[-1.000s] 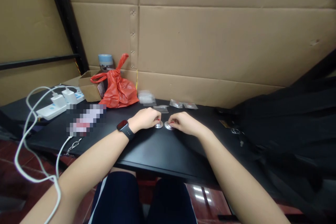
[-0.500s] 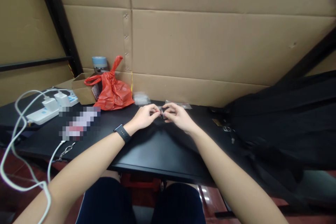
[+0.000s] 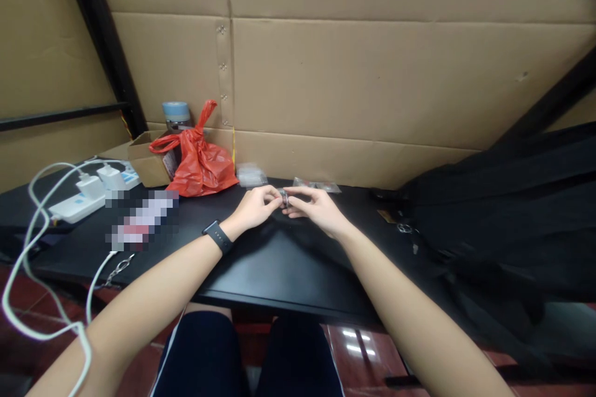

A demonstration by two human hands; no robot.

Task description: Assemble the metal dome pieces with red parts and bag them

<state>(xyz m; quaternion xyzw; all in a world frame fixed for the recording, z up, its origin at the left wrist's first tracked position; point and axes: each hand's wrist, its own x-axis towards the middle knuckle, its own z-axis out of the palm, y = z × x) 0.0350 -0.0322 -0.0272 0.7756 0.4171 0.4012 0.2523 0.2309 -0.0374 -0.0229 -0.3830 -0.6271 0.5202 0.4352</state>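
Both hands meet over the back middle of the black table [image 3: 284,267]. A small shiny metallic object [image 3: 285,200] sits between their fingertips, too small to identify. My left hand [image 3: 258,206], with a dark watch on its wrist, pinches the object from the left with thumb and forefinger. From the right, my right hand [image 3: 314,208] closes its thumb and fingers on the same object. Just behind the hands lie small clear plastic packets [image 3: 328,187], and a stack of clear bags [image 3: 251,175] lies behind my left hand.
A red plastic bag [image 3: 202,167], a cardboard box [image 3: 148,158] and a blue-lidded jar [image 3: 177,113] stand at back left. A white power strip [image 3: 77,206] with cables lies further left. Black fabric [image 3: 507,217] and keys [image 3: 405,229] are on the right.
The fingers of my right hand have shifted slightly left and straightened a little around the small object. My legs under the table have moved closer together.
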